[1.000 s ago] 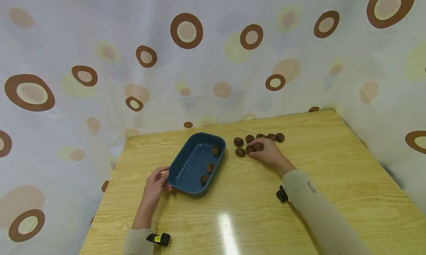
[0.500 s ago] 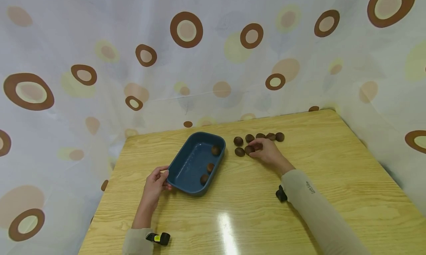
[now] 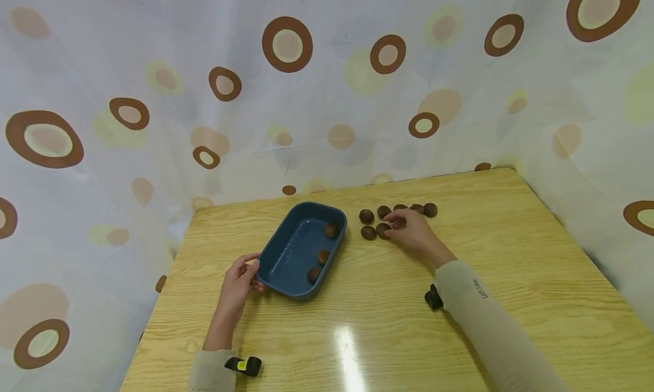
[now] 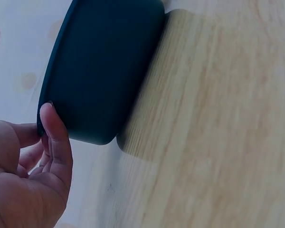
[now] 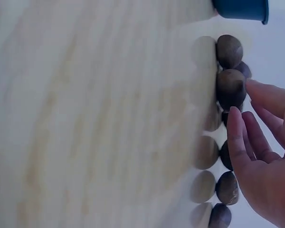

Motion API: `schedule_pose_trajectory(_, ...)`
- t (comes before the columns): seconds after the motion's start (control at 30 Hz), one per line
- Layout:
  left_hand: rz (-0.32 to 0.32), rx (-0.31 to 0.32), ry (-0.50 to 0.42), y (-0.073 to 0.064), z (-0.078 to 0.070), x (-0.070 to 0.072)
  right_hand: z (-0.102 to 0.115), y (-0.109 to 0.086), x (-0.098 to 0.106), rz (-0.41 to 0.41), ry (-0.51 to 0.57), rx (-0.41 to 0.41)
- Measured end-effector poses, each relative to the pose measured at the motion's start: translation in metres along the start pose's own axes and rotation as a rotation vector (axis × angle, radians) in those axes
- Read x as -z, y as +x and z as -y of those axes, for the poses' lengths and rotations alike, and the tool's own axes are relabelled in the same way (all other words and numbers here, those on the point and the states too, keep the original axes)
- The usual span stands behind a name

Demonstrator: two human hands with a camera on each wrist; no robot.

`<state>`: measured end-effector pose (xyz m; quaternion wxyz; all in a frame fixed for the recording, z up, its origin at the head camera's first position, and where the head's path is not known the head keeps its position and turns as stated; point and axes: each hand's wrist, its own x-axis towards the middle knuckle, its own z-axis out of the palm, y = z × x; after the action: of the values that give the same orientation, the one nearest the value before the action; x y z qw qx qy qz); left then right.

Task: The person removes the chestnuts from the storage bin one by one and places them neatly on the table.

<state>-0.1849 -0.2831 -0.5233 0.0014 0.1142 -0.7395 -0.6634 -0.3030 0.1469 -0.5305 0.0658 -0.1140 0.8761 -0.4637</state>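
A deep blue rectangular dish [image 3: 293, 258] lies left of centre in the head view, several brown chestnuts [image 3: 332, 229] along its right side. My left hand [image 3: 237, 284] pinches its near left corner at the rim; the left wrist view shows the thumb and fingers on the dish wall [image 4: 104, 71]. To the right, more chestnuts [image 3: 366, 216] stand on the table in two rows. My right hand [image 3: 414, 233] is over the front row, its fingertips at the edge of one chestnut [image 5: 231, 88], thumb and forefinger spread and fairly straight. That hand partly hides chestnuts behind it.
A light wood table [image 3: 357, 312] carries everything. A white curtain [image 3: 327, 96] with brown ring patterns rises behind its back edge and along the sides. Each wrist wears a small black camera [image 3: 434, 297].
The right fingers have drawn back slightly to the right from the chestnut in the front row, which has shifted slightly left. The left hand and the dish stay as they were.
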Motion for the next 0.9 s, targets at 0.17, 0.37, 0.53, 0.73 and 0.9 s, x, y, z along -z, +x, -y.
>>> schedule_pose_trajectory(0.17, -0.045, -0.010, 0.038, -0.005, 0.000, -0.005, 0.012, 0.002, 0.002, -0.024, 0.033, 0.019)
schedule_pose_trajectory(0.37, -0.019, 0.006, 0.094, -0.016, -0.004, -0.008, 0.031, 0.007, -0.002, -0.039, 0.026, 0.079)
schedule_pose_trajectory(0.53, -0.017, -0.037, 0.124, -0.014, -0.006, -0.001, 0.047, 0.009, -0.008, -0.050, 0.050, 0.121)
schedule_pose_trajectory(0.73, -0.053, -0.020, 0.145, -0.011, -0.006, 0.013, 0.065, 0.010, -0.021, -0.002, 0.086, 0.174)
schedule_pose_trajectory(0.9, -0.012, 0.020, 0.172, -0.017, -0.011, 0.014, 0.074, 0.013, -0.031, 0.068, 0.126, 0.216)
